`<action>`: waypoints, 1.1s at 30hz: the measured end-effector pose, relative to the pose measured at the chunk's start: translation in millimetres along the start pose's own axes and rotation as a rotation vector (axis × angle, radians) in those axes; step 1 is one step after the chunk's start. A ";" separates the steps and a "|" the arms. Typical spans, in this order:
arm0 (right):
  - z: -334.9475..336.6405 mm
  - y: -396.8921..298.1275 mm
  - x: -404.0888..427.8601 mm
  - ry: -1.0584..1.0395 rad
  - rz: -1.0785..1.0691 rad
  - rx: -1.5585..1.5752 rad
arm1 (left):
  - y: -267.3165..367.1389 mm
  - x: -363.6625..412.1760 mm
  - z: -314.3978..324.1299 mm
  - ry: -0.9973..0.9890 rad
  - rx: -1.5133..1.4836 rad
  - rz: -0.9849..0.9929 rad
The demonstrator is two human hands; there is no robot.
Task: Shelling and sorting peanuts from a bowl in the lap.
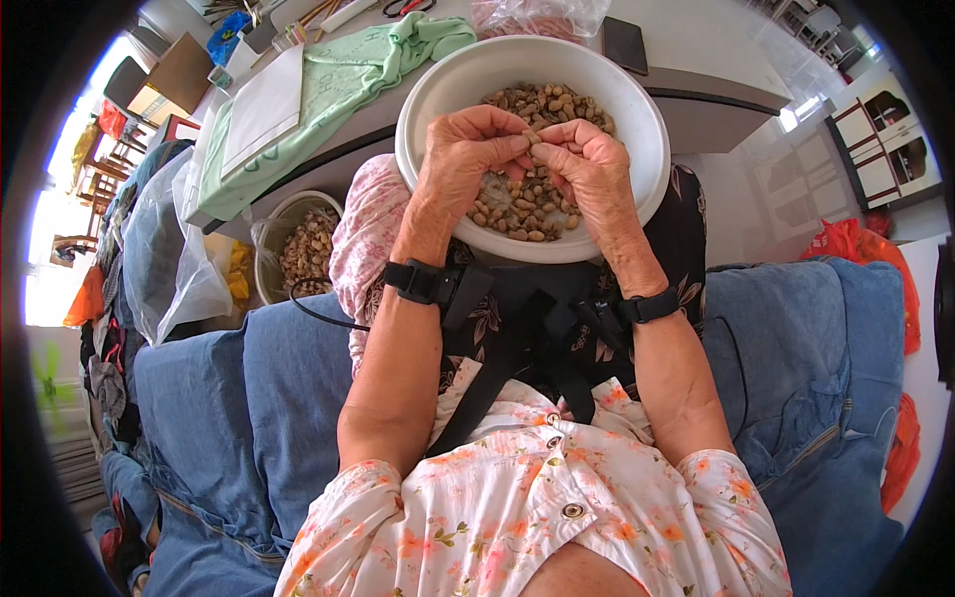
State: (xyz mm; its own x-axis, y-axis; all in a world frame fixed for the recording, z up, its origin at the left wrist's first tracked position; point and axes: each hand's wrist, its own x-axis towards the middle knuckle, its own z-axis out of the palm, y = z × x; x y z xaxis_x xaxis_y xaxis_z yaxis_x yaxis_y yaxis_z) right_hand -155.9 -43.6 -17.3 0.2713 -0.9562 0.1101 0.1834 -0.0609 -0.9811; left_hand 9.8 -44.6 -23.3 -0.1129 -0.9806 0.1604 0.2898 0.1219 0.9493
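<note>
Between the fingertips of both hands is a single peanut in its shell [531, 137]. My left hand [477, 145] pinches it from the left, and my right hand [586, 158] grips it from the other side. Both hands are over a large white plastic basin [533, 56], which stands in front of my lap. Unshelled peanuts [522, 213] lie loose across its bottom, with more heaped at the far side. My hands and wrists hide part of the pile.
A bucket [298, 250] of peanut shells stands at the lower left by my knee. Behind the basin is a table holding a green cloth [358, 71], a white board [265, 112], a dark phone-like slab [625, 45] and a clear plastic bag [541, 16]. Denim fabric [791, 358] covers the seat.
</note>
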 end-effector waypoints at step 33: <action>-4.1 0.0 -2.2 -0.068 0.173 0.082 | -0.2 -6.6 15.8 0.089 0.097 0.102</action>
State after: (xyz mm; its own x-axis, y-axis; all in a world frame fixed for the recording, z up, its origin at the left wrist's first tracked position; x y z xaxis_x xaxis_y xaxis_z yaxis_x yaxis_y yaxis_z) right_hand -160.3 -42.7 -18.1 0.3684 -0.9285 -0.0457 0.2044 0.1289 -0.9704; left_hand -4.5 -35.8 -20.3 -0.0017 -0.9716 0.2365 0.2020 0.2313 0.9517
